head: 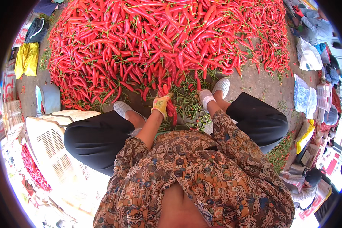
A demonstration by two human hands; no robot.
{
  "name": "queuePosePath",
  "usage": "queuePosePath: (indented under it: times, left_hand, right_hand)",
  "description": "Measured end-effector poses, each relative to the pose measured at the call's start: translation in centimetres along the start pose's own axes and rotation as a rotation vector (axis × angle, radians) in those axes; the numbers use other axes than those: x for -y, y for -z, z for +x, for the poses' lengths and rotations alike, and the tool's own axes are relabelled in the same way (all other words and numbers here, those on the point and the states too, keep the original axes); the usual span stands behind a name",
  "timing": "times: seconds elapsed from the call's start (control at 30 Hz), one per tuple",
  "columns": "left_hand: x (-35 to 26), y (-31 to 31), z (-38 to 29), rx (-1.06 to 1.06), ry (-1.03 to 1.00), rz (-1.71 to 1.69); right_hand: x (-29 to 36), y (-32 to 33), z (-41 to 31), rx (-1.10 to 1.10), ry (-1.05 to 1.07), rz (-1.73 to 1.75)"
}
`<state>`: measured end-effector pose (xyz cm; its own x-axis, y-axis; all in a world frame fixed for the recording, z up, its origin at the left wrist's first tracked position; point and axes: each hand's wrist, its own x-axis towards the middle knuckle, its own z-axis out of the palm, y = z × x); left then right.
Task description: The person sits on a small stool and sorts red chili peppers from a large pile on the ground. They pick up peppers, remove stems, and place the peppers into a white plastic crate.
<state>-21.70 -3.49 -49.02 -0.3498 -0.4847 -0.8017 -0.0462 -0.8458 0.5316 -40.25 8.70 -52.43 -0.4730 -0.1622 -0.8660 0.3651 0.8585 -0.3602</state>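
Note:
A large heap of red chilli peppers with green stems spreads before me. My left hand, in a yellow patterned glove, is closed around several red chillies, which stick out above and below the fist. To its right, my right hand has a white covering around the palm and wrist. Its fingertips pinch the lower end of one red chilli, which points toward the heap. Loose green stems litter the ground between and under both hands.
My white perforated shoes flank the hands. At left stand a white plastic crate and a pale blue container. A yellow bag lies farther off. White sacks line the right side, where other people sit.

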Motion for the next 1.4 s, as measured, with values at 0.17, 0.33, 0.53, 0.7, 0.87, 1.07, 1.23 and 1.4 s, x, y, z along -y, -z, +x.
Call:
queuePosePath:
  times: [0.17, 0.33, 0.53, 0.7, 0.87, 1.07, 1.23, 1.4]
  left_hand:
    - [-0.6, -0.5, -0.5, 0.037, -0.009, 0.057]
    - [-2.7, -1.2, -2.1, 0.228, 0.029, 0.03]
    - [-2.5, -1.4, -1.5, 0.268, -0.12, 0.243]
    - [-0.6, -2.3, -1.1, -0.145, -0.601, 0.794]
    - [-1.7, -2.4, -0.6, -0.012, -0.407, 0.137]
    - [-2.5, -1.2, -0.7, 0.308, 0.184, -0.484]
    - [-2.9, -1.0, -0.6, 0.328, 0.168, -0.52]
    - [-2.8, -1.4, -1.2, 0.393, 0.183, -0.507]
  right_hand:
    - [0.8, -3.1, -9.0, 0.41, 0.234, 0.005]
    - [2.0, -4.3, -11.7, 0.354, 0.434, -0.369]
    - [2.3, -4.5, -10.8, 0.296, 0.712, -0.658]
    - [0.5, -6.5, -8.9, 0.112, 0.714, -0.945]
    - [-0.9, -1.8, -1.1, -0.164, 0.512, -0.151]
    - [3.0, 3.4, 10.2, -0.422, 0.334, -0.042]
    - [4.5, 2.8, 9.1, -0.318, 0.235, 0.052]
    - [3.0, 0.4, -1.1, 0.047, 0.155, 0.35]
